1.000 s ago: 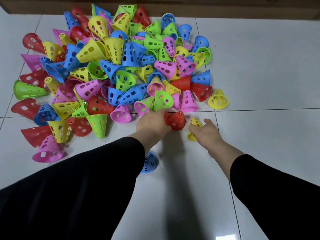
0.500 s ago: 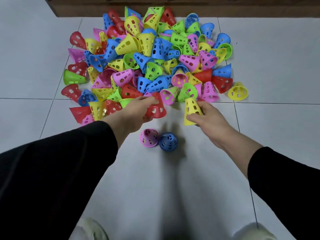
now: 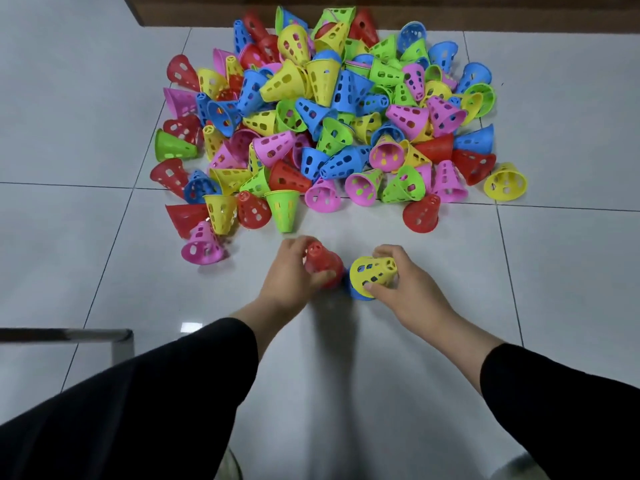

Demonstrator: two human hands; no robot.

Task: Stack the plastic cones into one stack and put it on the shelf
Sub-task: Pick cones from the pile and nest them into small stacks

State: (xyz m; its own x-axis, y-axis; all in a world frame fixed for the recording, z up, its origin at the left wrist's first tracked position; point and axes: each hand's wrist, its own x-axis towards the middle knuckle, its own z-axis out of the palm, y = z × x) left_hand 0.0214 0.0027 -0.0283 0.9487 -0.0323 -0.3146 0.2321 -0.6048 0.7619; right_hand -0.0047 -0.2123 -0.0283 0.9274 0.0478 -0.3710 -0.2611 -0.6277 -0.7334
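A big heap of perforated plastic cones [image 3: 329,109] in red, yellow, blue, green and pink lies on the white tiled floor ahead of me. My left hand [image 3: 294,275] grips a red cone [image 3: 320,259], tip up, low over the floor; the pink cone seen there earlier is hidden under it. My right hand [image 3: 401,282] holds a yellow cone [image 3: 372,273] tilted over a blue cone [image 3: 358,294], of which only the rim shows. The two hands are close together, just in front of the heap.
A wooden base edge [image 3: 346,1] runs along the top behind the heap. A metal frame corner [image 3: 114,337] juts in at lower left. A loose red cone [image 3: 420,214] and a pink cone [image 3: 202,245] lie at the heap's near edge.
Both hands pulled back from the heap toward me, carrying the red and yellow cones down over the pink and blue cones on the floor. The camera view shifted back.
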